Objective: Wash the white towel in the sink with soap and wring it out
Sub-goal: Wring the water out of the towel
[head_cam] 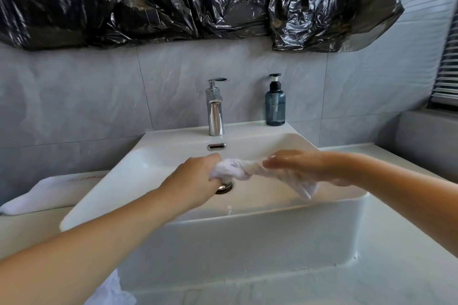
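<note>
Your left hand [198, 176] grips one end of the twisted towel [238, 168], fingers curled round it | your right hand [302, 166] holds the other end, blurred | towel stretched between both hands, over the sink [173, 146] drain [224, 187] | soap [275, 104] well beyond your right fingers.

Two hands: left [198, 176], right [297, 164]. One twisted towel [238, 168] between them. One sink [173, 141]. One tap [215, 109]. One overflow slot [216, 146]. One drain [224, 187]. One soap bottle [275, 104]. One white cloth [34, 197] at left, perhaps second [111, 290] at bottom edge. Black plastic [173, 0]: sheet count unclear.
</note>
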A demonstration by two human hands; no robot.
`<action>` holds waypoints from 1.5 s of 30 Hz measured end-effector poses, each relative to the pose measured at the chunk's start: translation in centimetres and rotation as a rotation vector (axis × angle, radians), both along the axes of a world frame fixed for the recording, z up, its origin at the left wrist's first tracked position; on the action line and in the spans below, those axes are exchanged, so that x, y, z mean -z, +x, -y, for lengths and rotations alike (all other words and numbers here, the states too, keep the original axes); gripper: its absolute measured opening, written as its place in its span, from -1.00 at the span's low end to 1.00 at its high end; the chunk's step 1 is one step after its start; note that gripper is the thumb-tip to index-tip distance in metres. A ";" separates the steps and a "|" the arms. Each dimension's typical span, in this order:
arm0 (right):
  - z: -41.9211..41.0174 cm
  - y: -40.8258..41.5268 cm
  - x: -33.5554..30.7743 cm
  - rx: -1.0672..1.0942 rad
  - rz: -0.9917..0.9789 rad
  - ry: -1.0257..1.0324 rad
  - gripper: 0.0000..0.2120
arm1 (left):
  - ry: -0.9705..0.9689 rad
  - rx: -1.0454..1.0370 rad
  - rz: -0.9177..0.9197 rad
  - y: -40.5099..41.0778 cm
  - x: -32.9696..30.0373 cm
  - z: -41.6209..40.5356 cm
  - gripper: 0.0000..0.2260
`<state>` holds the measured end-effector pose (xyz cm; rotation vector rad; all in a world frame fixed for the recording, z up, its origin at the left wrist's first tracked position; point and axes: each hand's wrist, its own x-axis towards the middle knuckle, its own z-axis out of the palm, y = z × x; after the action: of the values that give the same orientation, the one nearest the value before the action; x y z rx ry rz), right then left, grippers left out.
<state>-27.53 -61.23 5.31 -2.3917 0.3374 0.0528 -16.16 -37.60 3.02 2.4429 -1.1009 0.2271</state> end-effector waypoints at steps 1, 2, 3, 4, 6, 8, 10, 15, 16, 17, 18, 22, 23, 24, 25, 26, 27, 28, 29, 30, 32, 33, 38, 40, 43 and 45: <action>-0.2 -0.4 -0.4 0.013 -0.031 0.150 -0.54 | -0.074 0.028 0.060 0.1 -0.3 0.1 -0.94; -0.1 -0.6 -0.8 -0.003 -0.015 0.253 -0.58 | -0.126 0.058 0.116 0.1 -0.9 0.3 -0.90; -0.2 -0.7 -1.4 -0.047 0.019 0.335 -0.65 | -0.164 0.100 0.166 0.2 -1.4 0.5 -0.86; -0.3 -0.8 -2.0 -0.112 0.038 0.408 -0.72 | -0.200 0.161 0.220 0.0 -2.0 0.7 -0.82; -1.3 -0.7 -3.1 -0.248 0.002 0.495 -0.68 | -0.299 0.302 0.379 -0.4 -3.0 1.0 -0.75; -2.5 -0.1 -3.3 -0.362 -0.078 0.579 -0.56 | -0.321 0.377 0.535 -0.7 -4.2 1.2 -0.71; -4.0 0.6 -2.9 -0.463 -0.124 0.712 -0.61 | -0.267 0.406 0.653 -0.8 -5.3 1.1 -0.70; -7.3 0.9 -3.8 -0.245 0.018 0.162 -0.76 | -0.044 0.288 0.952 0.6 -6.0 0.2 -0.83; -7.5 1.0 -4.2 -0.168 0.074 -0.149 -0.75 | 0.057 0.199 0.885 0.4 -6.1 0.5 -0.90; -7.7 0.9 -4.7 -0.119 0.153 -0.464 -0.79 | 0.161 0.116 0.733 -0.2 -6.1 1.0 -0.96; -7.8 0.8 -5.0 -0.106 0.233 -0.729 -0.85 | 0.242 0.051 0.554 -0.7 -6.1 1.7 -0.93; -7.4 -0.5 -5.8 -0.128 0.364 -1.077 -0.87 | 0.098 0.135 -0.140 -1.7 -6.6 3.3 -0.71; -7.2 -0.4 -5.7 -0.128 0.387 -1.090 -0.87 | 0.083 0.154 -0.290 -1.8 -6.8 3.4 -0.70; -7.1 -0.2 -5.4 -0.120 0.409 -1.096 -0.88 | 0.079 0.162 -0.412 -1.9 -6.8 3.4 -0.72; -7.0 0.0 -5.0 -0.100 0.425 -1.089 -0.88 | 0.053 0.171 -0.483 -2.2 -6.6 3.4 -0.74; -6.8 0.2 -4.8 -0.070 0.430 -1.083 -0.90 | 0.000 0.182 -0.515 -2.4 -6.1 3.5 -0.74; -6.5 0.3 -4.5 -0.041 0.426 -1.081 -0.92 | -0.068 0.194 -0.546 -2.5 -5.6 3.5 -0.75; -6.2 0.4 -4.4 -0.017 0.423 -1.081 -0.94 | -0.115 0.202 -0.600 -2.2 -5.0 3.4 -0.77; -5.9 0.4 -4.3 0.022 0.429 -1.069 -0.94 | -0.129 0.215 -0.671 -2.1 -4.6 3.0 -0.81; -5.5 0.5 -4.1 0.080 0.438 -1.040 -0.94 | -0.120 0.231 -0.740 -1.8 -4.3 2.3 -0.84; -4.8 0.8 -3.8 0.154 0.423 -0.968 -0.91 | -0.133 0.247 -0.780 -1.2 -3.8 1.1 -0.90; -4.7 1.0 -3.7 0.135 0.386 -0.913 -0.89 | -0.144 0.229 -0.720 -1.0 -3.6 0.8 -0.92; -4.7 -0.2 -6.4 -0.093 -0.036 0.214 -0.62 | -0.027 0.073 0.242 0.1 -3.0 0.5 -0.88; -4.1 -0.8 -7.6 -0.198 -0.190 0.443 -0.37 | -0.088 0.133 0.446 0.6 -3.5 0.3 -0.85; -4.8 -0.8 -7.7 -0.264 -0.339 0.419 -0.33 | -0.134 0.333 0.693 0.0 -4.8 0.4 -0.69; -5.8 -1.0 -7.3 -0.233 -0.414 0.418 -0.55 | -0.116 0.466 0.808 -0.3 -5.4 -0.1 -0.72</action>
<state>-28.52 -55.42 12.56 -1.9781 0.2083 0.6660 -16.45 -37.47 8.38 1.9229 -1.8702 1.1442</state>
